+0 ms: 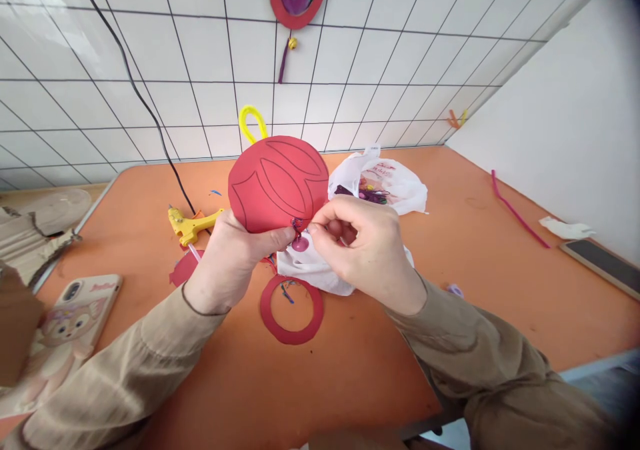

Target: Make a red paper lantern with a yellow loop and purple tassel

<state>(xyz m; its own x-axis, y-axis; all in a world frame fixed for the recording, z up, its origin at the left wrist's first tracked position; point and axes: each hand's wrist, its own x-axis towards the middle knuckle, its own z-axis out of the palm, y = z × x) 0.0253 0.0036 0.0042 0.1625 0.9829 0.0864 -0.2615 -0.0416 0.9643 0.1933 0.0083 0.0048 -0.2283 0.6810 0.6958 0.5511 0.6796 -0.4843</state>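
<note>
My left hand [235, 257] grips a round red disc [280, 183] at its lower edge, thumb lying on the near face. Dark curved lines like petals mark that face, and a yellow fuzzy loop [253, 122] sticks up from the top. By the left thumb tip, a purple-pink round bead or bell [300, 244] hangs beneath a small dark, speckled tangle [297, 225] at the disc's bottom edge. My right hand [365, 247] is closed in a pinch beside that tangle. Whatever lies between its fingertips is too small to make out.
A yellow glue gun [193, 225] lies left of the disc, near a black cord [145, 97]. Below is a red ring [267, 313]. White plastic bags [400, 187] sit behind my right hand. Phones [85, 310] lie at both sides. A finished-looking red ornament [295, 20] hangs on the tiled wall.
</note>
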